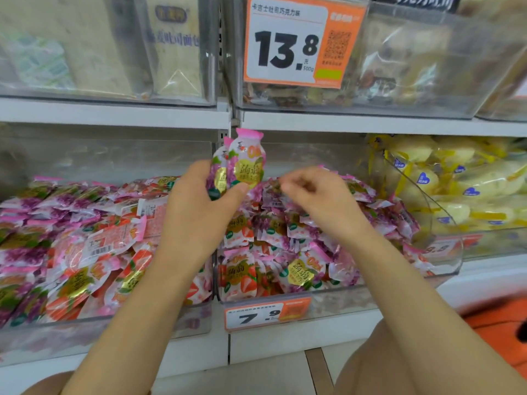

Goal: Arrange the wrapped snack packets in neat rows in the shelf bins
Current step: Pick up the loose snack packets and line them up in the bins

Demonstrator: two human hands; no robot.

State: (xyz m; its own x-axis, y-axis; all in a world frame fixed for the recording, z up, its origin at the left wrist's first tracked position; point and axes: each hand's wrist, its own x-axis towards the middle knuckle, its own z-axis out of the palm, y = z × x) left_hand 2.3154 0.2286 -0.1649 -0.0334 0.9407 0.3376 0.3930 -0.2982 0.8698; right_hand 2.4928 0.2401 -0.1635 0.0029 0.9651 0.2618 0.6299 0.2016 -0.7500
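left bin (85, 337): left of middle bin (342, 300); both holding snack packets (285, 232);
right bin (499, 243): right of middle bin;
upper bins (413, 106): above, on shelf (370, 122)

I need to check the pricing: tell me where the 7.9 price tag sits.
Head view, low centre: the 7.9 price tag is fixed to the front of the clear bin holding pink snack packets, below the right hand.

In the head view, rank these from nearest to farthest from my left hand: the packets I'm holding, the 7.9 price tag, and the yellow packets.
1. Held packets, gripped in the left hand, centre.
2. 7.9 tag, lower down, slightly to the right.
3. Yellow packets, far right.
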